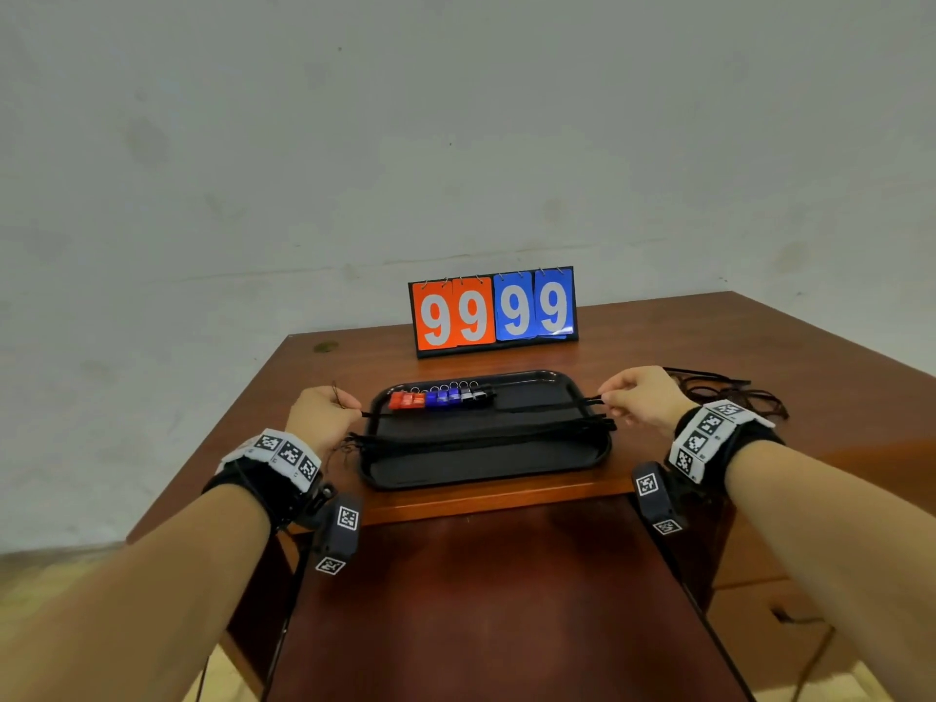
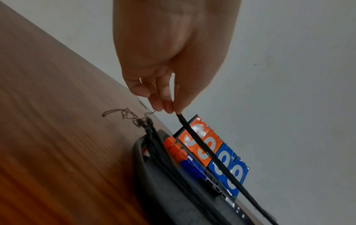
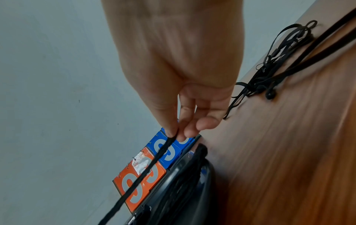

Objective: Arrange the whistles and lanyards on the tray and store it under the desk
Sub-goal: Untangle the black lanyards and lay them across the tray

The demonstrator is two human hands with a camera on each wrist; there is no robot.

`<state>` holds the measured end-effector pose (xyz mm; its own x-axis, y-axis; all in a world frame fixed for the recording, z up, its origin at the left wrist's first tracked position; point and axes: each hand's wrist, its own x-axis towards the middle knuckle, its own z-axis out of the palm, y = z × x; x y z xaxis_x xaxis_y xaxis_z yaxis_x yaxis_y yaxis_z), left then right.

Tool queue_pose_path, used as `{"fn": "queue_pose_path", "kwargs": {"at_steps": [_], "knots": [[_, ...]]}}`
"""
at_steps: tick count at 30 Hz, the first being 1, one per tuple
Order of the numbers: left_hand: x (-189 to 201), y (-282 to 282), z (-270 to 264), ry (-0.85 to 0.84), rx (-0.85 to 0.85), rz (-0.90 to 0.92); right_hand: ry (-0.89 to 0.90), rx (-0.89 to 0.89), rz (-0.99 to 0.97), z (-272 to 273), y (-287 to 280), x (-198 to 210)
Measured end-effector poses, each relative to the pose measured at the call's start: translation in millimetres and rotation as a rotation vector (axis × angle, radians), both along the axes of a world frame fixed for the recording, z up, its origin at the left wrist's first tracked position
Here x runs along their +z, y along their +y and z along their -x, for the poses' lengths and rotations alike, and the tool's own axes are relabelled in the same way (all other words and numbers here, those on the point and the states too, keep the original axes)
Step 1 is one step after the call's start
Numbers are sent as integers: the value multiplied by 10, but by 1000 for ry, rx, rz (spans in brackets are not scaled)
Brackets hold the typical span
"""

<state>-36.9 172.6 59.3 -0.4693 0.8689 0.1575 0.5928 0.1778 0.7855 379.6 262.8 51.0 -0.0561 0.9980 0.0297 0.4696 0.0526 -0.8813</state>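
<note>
A black tray (image 1: 486, 468) sits on the brown desk near its front edge. A row of red, blue and black whistles (image 1: 440, 397) lies along its far left side. Several black lanyards (image 1: 481, 433) lie straight across the tray's middle. My left hand (image 1: 324, 410) pinches one end of a black lanyard (image 2: 202, 147) beside the tray's left rim. My right hand (image 1: 638, 397) pinches the other end (image 3: 154, 161) at the right rim. This lanyard is stretched taut just above the tray.
A flip scoreboard (image 1: 494, 311) reading 99 99 stands behind the tray. A tangle of loose black lanyards (image 1: 729, 392) lies on the desk to the right of my right hand. The wall is close behind the desk.
</note>
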Motion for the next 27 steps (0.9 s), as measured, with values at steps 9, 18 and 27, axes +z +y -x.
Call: {"fn": "queue_pose_path", "kwargs": {"at_steps": [9, 18, 27], "knots": [[-65, -58, 36, 200, -81, 116, -276, 22, -84, 76, 35, -71], [-91, -71, 23, 284, -112, 161, -315, 14, -85, 152, 0, -128], [-127, -69, -1, 249, -105, 201, -357, 28, -94, 141, -8, -160]]}}
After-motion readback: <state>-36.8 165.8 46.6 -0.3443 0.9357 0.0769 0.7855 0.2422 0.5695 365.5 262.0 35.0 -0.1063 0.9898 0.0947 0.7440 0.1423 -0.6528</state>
